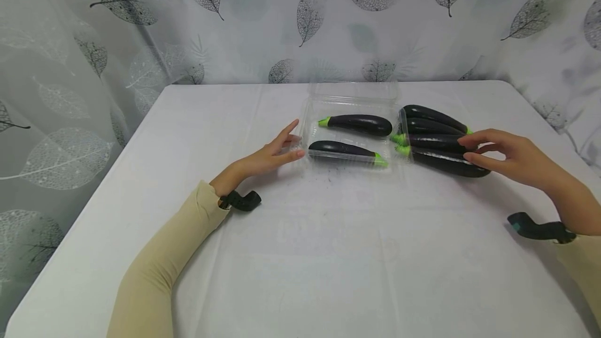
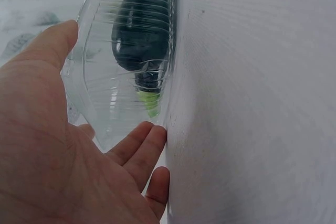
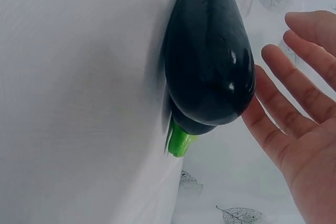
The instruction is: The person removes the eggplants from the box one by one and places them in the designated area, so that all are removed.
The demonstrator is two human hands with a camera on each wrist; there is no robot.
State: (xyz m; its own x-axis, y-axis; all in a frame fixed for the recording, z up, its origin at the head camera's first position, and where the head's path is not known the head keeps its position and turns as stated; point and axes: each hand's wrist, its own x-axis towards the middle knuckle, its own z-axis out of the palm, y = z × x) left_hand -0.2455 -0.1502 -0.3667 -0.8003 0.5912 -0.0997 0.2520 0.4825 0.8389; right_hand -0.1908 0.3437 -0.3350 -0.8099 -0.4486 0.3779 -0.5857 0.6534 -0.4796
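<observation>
Four glossy dark eggplants (image 1: 439,140) with green stems lie piled by the right hand's (image 1: 512,158) spread fingers.

The clear plastic container (image 1: 349,99) is hard to trace: its far wall and lid fade into the white tablecloth (image 1: 328,254), so its edges cannot be told exactly. In the left wrist view only the stem end of one eggplant (image 2: 143,35) shows through the ribbed plastic, its top cut off by the picture's edge. The right hand (image 1: 504,155) covers the right ends of the loose eggplants (image 1: 436,140) (four, as far as the stack lets one count). The right wrist view crops the nearest eggplant (image 3: 210,61) at the top, with another mostly hidden behind it.
</observation>
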